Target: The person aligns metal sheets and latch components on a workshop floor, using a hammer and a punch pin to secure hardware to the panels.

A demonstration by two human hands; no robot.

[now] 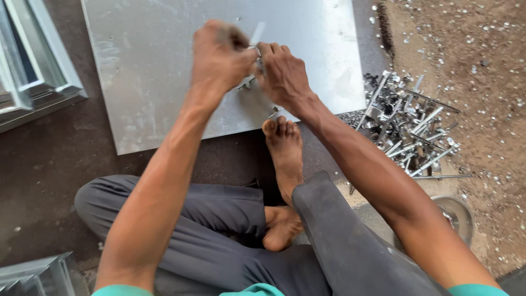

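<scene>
I sit on the floor with my legs folded, both hands raised over a flat galvanised metal sheet. My left hand is closed around a thin, blurred metal tool whose tip sticks up past the knuckles. My right hand presses against it, fingers curled on a small metal part lying on the sheet. My bare foot rests with its toes on the sheet's near edge.
A heap of shiny metal rods and brackets lies to the right. Small metal bits are scattered on the dirt beyond. Metal frames stand at left, another at bottom left. A round metal dish sits by my right knee.
</scene>
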